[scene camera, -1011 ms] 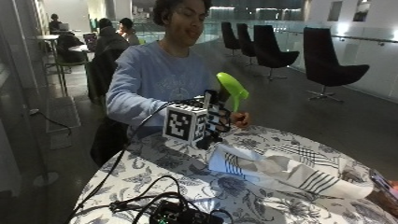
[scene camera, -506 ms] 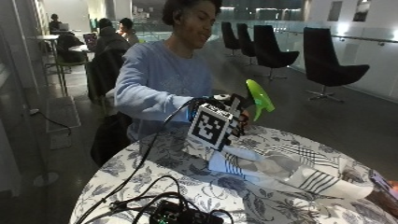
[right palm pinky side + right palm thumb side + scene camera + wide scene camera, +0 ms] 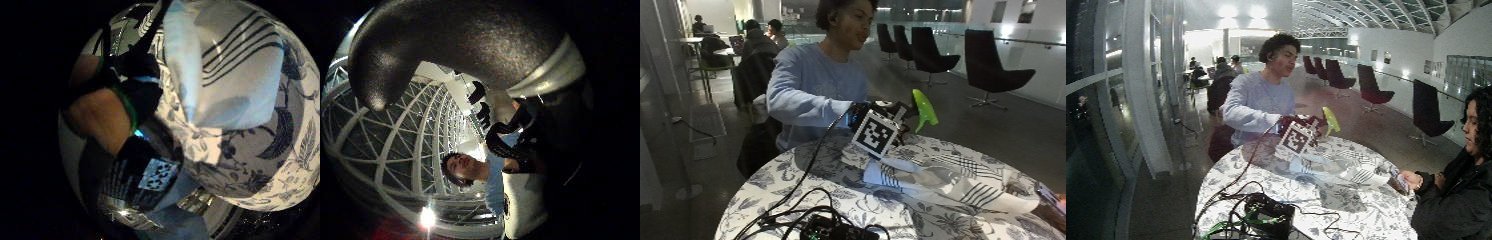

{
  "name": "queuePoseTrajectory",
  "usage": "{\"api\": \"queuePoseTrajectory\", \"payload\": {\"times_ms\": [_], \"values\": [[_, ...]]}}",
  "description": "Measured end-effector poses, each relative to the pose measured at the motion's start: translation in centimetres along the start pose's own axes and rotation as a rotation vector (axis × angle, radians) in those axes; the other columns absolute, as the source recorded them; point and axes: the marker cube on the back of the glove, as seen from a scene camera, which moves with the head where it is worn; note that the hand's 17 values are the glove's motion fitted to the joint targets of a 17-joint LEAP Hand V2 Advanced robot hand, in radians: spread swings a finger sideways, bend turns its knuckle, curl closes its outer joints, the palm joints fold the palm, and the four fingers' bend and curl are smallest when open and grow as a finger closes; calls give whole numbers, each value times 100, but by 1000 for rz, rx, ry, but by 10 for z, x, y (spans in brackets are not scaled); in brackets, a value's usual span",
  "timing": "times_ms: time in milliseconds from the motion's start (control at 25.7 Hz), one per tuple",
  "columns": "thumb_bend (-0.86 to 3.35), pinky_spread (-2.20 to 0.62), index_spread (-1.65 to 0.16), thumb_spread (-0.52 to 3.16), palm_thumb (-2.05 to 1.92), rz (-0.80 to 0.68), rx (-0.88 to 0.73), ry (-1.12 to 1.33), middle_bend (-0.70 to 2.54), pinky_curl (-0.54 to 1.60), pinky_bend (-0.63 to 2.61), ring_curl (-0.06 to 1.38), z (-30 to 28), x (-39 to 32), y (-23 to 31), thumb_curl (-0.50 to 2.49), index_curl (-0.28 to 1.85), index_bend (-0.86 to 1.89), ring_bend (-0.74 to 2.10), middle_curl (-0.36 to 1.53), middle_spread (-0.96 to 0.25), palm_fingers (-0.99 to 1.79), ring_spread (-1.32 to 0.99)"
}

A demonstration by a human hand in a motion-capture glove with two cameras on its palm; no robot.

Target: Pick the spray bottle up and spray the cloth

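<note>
A round table covered with a white cloth printed with grey-blue flowers and leaves is taken here as the landmark. On it, toward the side away from the seated person, a crumpled white cloth with thin dark stripes is spread. The same striped cloth is seen lying on the floral cover in the little-finger-side palm view.

Above the table's edge nearest the seated person, a spray bottle with a bright green trigger head is held up off the table by the black-gloved right hand. The green head is tilted, and it stands over the near end of the striped cloth without touching it. In the wide outside view the spray bottle and the gloved hand are placed the same way, above the table rim on the person's side.

The gloved fingers are curled round the bottle's neck and body; in the thumb-side palm view a dark rounded part of the bottle is pressed close to the palm, and in the little-finger-side view a dark labelled body is shown beside the fingers. The bare left hand cannot be made out in any view, so it cannot be told whether the two hands are together or apart.

Near the table's edge closest to the camera, a small black box with tangled cables is laid.
</note>
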Motion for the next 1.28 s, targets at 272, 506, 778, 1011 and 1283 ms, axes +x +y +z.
{"api": "queuePoseTrajectory", "payload": {"times_ms": [272, 506, 778, 1011, 1283], "values": [[-2, 33, -18, 81, 89, 31, -12, 9, 36, 28, 18, 40, 4, 8, 1, 66, 35, 11, 53, 47, -6, 96, 3], [-2, 33, -18, 83, 88, 31, -24, -3, 37, 28, 18, 40, 6, 7, 1, 66, 34, 11, 53, 48, -6, 97, 3], [-2, 33, -18, 85, 88, 44, -33, 17, 37, 29, 18, 41, 12, 13, 0, 67, 33, 11, 54, 48, -5, 98, 3], [-2, 33, -18, 85, 88, 4, -9, 7, 36, 29, 18, 41, 14, 9, -2, 67, 32, 10, 55, 48, -5, 99, 3], [-2, 33, -17, 86, 88, -239, 89, -38, 37, 30, 18, 41, 27, -19, -6, 68, 31, 11, 55, 49, -5, 99, 3]]}}
